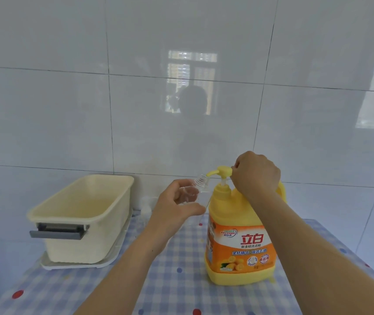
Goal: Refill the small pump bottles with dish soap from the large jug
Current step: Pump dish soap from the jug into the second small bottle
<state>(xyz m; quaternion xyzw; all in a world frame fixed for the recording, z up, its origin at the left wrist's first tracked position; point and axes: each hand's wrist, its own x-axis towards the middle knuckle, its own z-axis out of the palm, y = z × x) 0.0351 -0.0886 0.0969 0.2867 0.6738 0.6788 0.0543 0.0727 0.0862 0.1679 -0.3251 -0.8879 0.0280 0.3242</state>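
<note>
A large yellow dish soap jug [240, 242] with an orange label stands upright on the checked tablecloth [181, 280]. My right hand [256, 173] rests curled on the back of its yellow pump head [223, 171], whose spout points left. My left hand [174, 205] holds a small clear bottle [196, 186] tilted, its threaded open neck right under the spout tip. A clear pump top with a thin tube [146, 211] stands behind my left wrist, partly hidden.
A cream plastic basket [83, 214] with a grey handle sits on a white tray [79, 264] at the left of the table. A white tiled wall is close behind. The table's edges fall away at the right and front left.
</note>
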